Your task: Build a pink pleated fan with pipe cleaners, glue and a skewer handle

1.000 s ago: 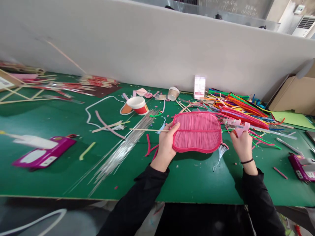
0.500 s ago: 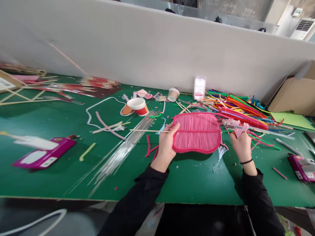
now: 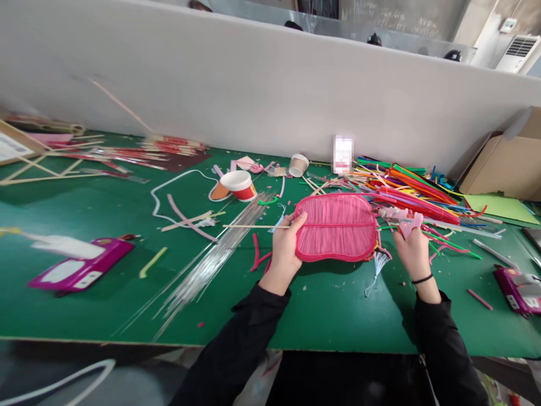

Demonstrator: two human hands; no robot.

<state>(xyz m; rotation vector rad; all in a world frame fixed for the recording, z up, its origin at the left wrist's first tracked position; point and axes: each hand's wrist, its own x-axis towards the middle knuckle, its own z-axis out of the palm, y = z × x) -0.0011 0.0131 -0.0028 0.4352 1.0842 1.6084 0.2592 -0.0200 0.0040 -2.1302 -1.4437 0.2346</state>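
Note:
My left hand [image 3: 283, 248] is closed on the left edge of a pink pipe-cleaner panel [image 3: 338, 228], thumb on its front. The panel is a rounded oval with a darker pink rim and a line across its middle. A thin wooden stick [image 3: 253, 226] juts out to the left of that hand. My right hand [image 3: 412, 251] grips a small pink tool [image 3: 408, 221], which points left towards the panel's right edge; its exact kind is unclear. A pale blue tassel [image 3: 379, 266] hangs by the panel's lower right corner.
Many coloured pipe cleaners [image 3: 418, 194] lie behind my right hand. Clear thin rods [image 3: 211, 259], a paper cup [image 3: 239, 185] and a white cable [image 3: 156, 194] are to the left. Purple devices [image 3: 84, 265] stand at both sides. A cardboard box [image 3: 499, 163] is at the right.
The panel and my right hand with the pink tool have shifted very slightly left. Both grips stay the same, and the view has moved a little.

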